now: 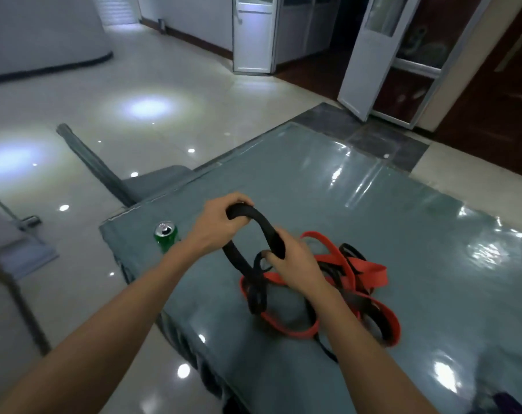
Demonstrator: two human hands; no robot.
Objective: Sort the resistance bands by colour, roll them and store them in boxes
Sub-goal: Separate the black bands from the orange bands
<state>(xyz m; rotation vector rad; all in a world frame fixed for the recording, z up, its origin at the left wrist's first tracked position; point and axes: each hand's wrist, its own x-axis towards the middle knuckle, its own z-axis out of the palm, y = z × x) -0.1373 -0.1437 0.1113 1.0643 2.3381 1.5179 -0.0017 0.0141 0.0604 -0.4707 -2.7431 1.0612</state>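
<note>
A tangle of red bands (370, 268) and black bands lies on the grey-green table (373, 189). One black band (261, 218) arches up out of the heap. My left hand (214, 224) grips its top end, fingers curled over it. My right hand (292, 261) grips the same black band lower down, just above the pile, and covers part of the tangle. The band's lower stretch (258, 291) hangs back into the heap. No box is in view.
A green drink can (166, 236) stands upright near the table's left corner, close to my left forearm. A grey chair (125, 180) sits beyond the table's left edge. Glossy tiled floor lies to the left, with white doors (364, 55) at the back.
</note>
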